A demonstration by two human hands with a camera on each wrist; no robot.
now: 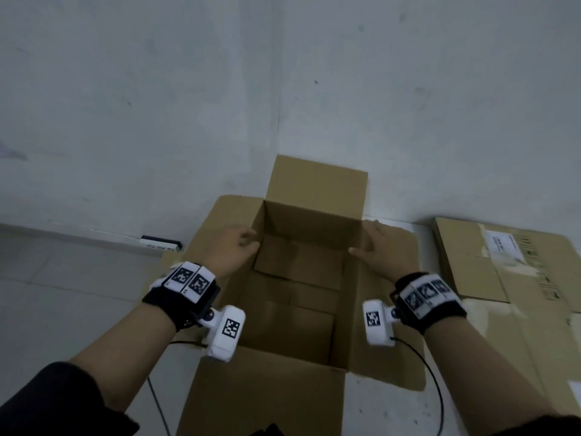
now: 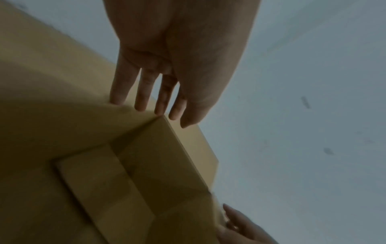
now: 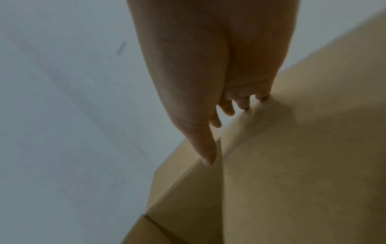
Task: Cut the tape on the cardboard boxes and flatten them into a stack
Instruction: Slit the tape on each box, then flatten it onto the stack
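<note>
An open brown cardboard box (image 1: 314,221) stands on the floor in the room's corner, its four top flaps spread outward and its bottom flaps folded inside. My left hand (image 1: 237,247) lies with straight fingers on the left flap near the far left corner; in the left wrist view the fingertips (image 2: 142,105) touch the flap's fold line on the box (image 2: 146,165). My right hand (image 1: 375,247) rests flat on the right flap by the far right corner. Its fingertips (image 3: 244,105) touch the cardboard (image 3: 292,165) and the thumb points along the rim. Neither hand holds anything.
Flattened cardboard (image 1: 490,265) with a white label lies on the floor to the right, against the wall. A small black and white object (image 1: 160,242) sits on the floor by the left wall. Black cables (image 1: 437,385) hang from the wrist cameras.
</note>
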